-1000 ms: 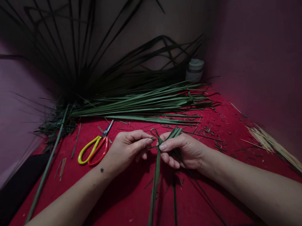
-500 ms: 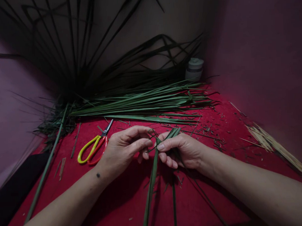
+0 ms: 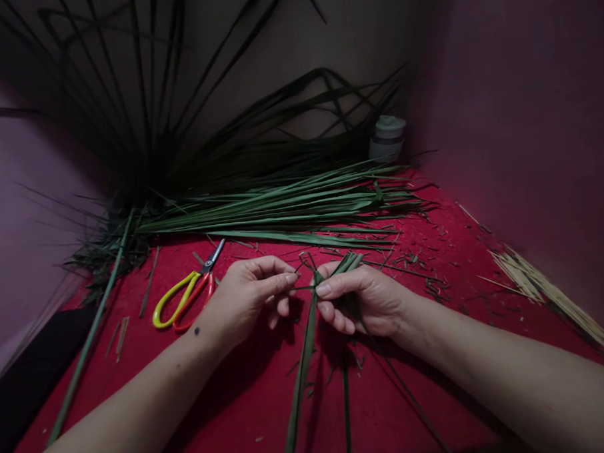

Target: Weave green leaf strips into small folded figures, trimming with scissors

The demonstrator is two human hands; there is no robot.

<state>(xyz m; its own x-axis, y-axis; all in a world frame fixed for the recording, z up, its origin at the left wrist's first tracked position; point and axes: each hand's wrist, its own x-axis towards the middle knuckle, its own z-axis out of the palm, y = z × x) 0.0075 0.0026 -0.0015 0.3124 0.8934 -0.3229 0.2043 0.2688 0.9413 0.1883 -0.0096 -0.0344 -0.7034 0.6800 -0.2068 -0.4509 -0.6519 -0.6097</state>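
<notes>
My right hand (image 3: 358,297) is closed round a folded bundle of green leaf strips (image 3: 347,263), its thumb pressing on a knot-like spot. From that spot a long leaf strip (image 3: 303,380) hangs toward the front edge, with thinner strips trailing beside it. My left hand (image 3: 259,292) pinches the end of a thin strip (image 3: 303,288) between thumb and forefinger, a little to the left of the bundle. A small loop of thin strip (image 3: 307,258) stands up above the knot. Scissors (image 3: 197,288) with yellow and red handles lie left of my left hand.
A pile of long green leaves (image 3: 281,207) lies across the back of the red cloth (image 3: 229,403). Behind it stand a dark palm frond and a lidded cup (image 3: 387,139). Pale thin sticks (image 3: 560,302) lie at right, a dark object (image 3: 33,385) at left. Leaf scraps are scattered about.
My left hand has drawn slightly left, away from the right hand, and the thin strip now stretches between them. The small loop shows more clearly. My right hand keeps its hold.
</notes>
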